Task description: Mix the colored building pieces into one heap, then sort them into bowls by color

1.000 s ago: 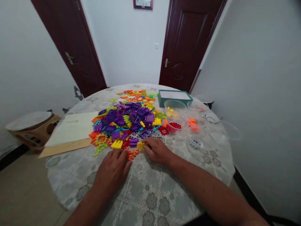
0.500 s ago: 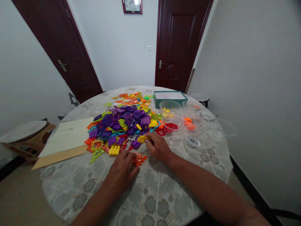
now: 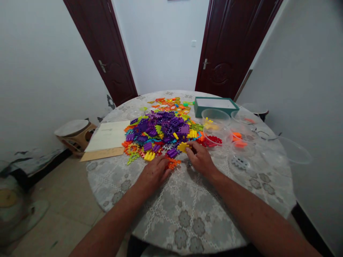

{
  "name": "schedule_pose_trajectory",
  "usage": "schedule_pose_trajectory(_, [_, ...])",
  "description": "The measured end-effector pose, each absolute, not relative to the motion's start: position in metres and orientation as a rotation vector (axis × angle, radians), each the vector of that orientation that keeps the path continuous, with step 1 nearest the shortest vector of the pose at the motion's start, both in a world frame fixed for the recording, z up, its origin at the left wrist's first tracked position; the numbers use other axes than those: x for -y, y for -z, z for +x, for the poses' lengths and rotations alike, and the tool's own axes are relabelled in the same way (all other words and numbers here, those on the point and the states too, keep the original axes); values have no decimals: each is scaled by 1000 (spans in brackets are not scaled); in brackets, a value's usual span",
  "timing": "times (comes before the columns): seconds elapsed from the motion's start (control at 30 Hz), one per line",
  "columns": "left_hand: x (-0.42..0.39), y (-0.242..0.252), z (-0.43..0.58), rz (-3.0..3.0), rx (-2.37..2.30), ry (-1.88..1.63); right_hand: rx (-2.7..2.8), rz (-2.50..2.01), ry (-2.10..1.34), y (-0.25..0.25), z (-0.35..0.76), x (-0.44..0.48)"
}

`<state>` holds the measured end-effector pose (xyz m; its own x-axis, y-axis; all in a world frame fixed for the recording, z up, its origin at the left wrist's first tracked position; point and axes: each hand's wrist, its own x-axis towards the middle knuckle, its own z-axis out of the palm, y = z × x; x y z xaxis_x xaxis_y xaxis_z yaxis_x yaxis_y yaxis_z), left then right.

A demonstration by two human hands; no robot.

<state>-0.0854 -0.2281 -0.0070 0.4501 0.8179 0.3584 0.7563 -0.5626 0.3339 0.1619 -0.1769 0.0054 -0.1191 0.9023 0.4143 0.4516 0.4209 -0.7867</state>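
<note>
In the head view my right hand (image 3: 199,159) pinches a yellow toothed building piece (image 3: 182,146) between thumb and fingers, just above the near right edge of a pile. Beside it, lower on the left, my left hand (image 3: 154,173) rests on the table with its fingers closed around the edge of an orange building piece (image 3: 174,164); its fingertips are partly hidden. The pile of plastic building pieces (image 3: 166,125), mostly purple with yellow, blue, green and red ones, lies just beyond both hands. A chunky yellow piece (image 3: 149,156) is near my left fingers.
Clear plastic tubs (image 3: 216,119) stand on the right, some holding yellow, red or orange pieces; one holds grey gears (image 3: 239,162). Behind them is a green box (image 3: 215,107). A paper sheet (image 3: 107,135) lies left on the patterned tablecloth (image 3: 187,214). A stool (image 3: 72,128) stands beyond.
My view has turned left, so the table and both hands appear farther right. The yellow piece stays in my right hand, and my left hand stays at the orange piece.
</note>
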Motion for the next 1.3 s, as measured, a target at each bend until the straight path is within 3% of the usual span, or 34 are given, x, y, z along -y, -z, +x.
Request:
schedule_pose_trajectory(0.23, [222,12,-94,2450,-1493,-938,1950,-1093,-611,1,156,179])
schedule_pose_trajectory(0.53, [221,-5,-97,1578,-1652,-922,2036,-1131,-619,3,153,181])
schedule_pose_trajectory(0.8, [232,-25,-93,1769,-1808,-867,1995,-1143,-635,-3,154,184])
schedule_pose_trajectory(1.1, [229,-27,-86,1606,-1370,-788,1741,-1161,-915,8,154,179])
schedule_pose_trajectory(1.3, [228,-30,-89,1943,-1629,-698,1663,-1138,-1000,14,154,174])
